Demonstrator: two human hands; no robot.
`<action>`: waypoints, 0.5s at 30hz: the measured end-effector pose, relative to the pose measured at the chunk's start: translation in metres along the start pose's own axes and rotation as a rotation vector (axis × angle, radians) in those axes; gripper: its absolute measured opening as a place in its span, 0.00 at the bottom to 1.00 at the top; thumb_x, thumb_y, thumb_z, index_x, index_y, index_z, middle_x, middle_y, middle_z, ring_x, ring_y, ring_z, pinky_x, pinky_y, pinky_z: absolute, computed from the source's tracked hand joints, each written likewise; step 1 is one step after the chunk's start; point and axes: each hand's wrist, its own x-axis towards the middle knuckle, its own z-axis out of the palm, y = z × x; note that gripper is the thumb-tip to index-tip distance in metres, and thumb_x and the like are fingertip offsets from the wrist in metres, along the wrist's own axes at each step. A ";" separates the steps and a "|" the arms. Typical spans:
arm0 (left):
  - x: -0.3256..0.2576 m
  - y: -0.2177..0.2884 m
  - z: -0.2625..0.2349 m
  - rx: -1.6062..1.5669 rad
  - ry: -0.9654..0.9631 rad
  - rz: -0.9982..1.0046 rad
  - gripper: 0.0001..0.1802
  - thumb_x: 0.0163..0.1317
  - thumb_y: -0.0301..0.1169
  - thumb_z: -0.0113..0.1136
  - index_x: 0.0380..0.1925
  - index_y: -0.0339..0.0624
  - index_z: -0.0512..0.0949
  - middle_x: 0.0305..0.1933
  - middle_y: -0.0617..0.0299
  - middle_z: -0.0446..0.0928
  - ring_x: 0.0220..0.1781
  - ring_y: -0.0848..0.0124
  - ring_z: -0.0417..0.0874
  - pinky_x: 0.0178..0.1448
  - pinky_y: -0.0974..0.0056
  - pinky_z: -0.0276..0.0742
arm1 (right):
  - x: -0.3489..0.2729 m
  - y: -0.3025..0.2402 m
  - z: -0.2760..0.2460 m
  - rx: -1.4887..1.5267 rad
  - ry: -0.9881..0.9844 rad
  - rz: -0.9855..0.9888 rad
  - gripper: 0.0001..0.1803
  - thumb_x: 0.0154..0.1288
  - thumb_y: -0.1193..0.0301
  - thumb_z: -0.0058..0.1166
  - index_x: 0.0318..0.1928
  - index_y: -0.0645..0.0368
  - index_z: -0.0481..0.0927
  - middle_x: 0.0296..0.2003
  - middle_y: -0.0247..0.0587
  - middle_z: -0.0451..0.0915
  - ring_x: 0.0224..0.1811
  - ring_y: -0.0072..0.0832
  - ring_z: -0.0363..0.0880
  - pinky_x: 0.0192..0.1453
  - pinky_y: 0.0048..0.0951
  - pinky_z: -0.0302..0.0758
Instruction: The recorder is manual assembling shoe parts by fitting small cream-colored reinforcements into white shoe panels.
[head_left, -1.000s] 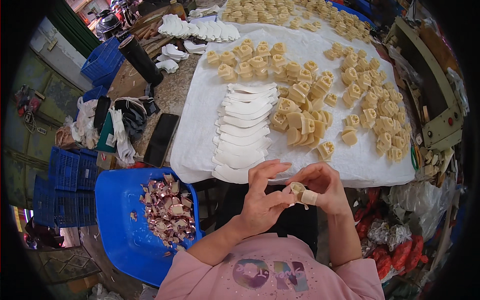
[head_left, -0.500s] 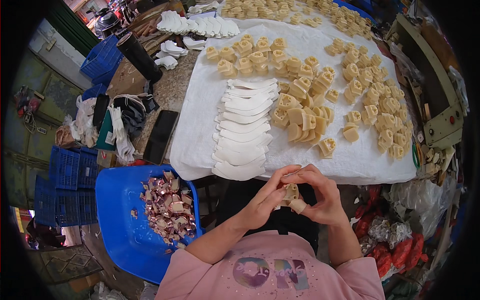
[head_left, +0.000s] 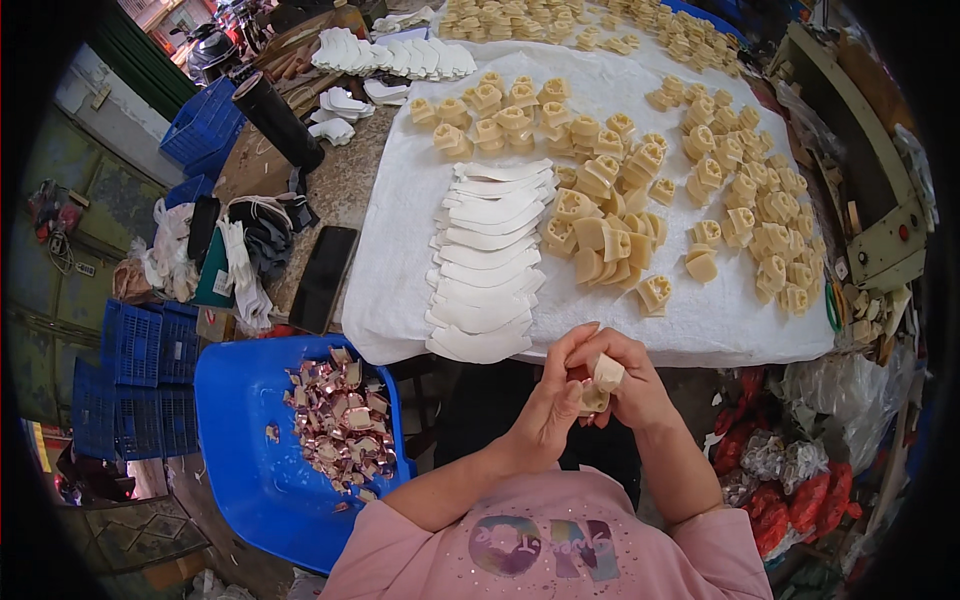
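Note:
Both my hands meet in front of my chest, just below the table's near edge. My left hand (head_left: pixel 548 408) and my right hand (head_left: pixel 630 385) together pinch a small cream-coloured moulded piece (head_left: pixel 603 376). On the white cloth (head_left: pixel 400 250) above them lies a row of overlapping white curved pieces (head_left: pixel 487 265). To its right spread several more cream pieces (head_left: pixel 640 190), some stacked, some single.
A blue plastic chair (head_left: pixel 240 470) at my left holds a heap of shiny pinkish scraps (head_left: pixel 340 420). A black phone (head_left: pixel 322 278), a dark cylinder (head_left: pixel 277 120) and cloths sit on the table's left side. Blue crates (head_left: pixel 140 380) stand far left; bags (head_left: pixel 790 470) lie at right.
My hands have stayed together on the cream piece, working it between the fingers; they shifted slightly lower and the piece has turned in my grip.

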 end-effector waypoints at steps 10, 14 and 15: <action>-0.003 -0.002 0.010 0.116 0.164 0.087 0.26 0.72 0.44 0.33 0.60 0.35 0.54 0.50 0.57 0.64 0.45 0.76 0.68 0.48 0.71 0.68 | -0.006 0.026 0.018 -0.231 0.084 -0.312 0.12 0.69 0.67 0.43 0.44 0.62 0.75 0.40 0.40 0.73 0.41 0.27 0.67 0.46 0.27 0.65; 0.005 -0.003 0.005 0.136 0.258 0.132 0.22 0.71 0.39 0.36 0.59 0.36 0.55 0.48 0.59 0.65 0.45 0.77 0.66 0.52 0.71 0.64 | -0.009 0.036 0.026 -0.085 0.145 -0.298 0.20 0.70 0.62 0.39 0.55 0.60 0.70 0.48 0.43 0.71 0.49 0.31 0.69 0.57 0.31 0.62; 0.005 -0.003 0.005 0.137 0.259 0.131 0.22 0.71 0.39 0.36 0.59 0.36 0.55 0.48 0.59 0.65 0.45 0.77 0.66 0.52 0.71 0.64 | -0.009 0.034 0.026 -0.084 0.144 -0.298 0.20 0.70 0.62 0.39 0.55 0.60 0.70 0.48 0.43 0.71 0.49 0.31 0.69 0.57 0.31 0.62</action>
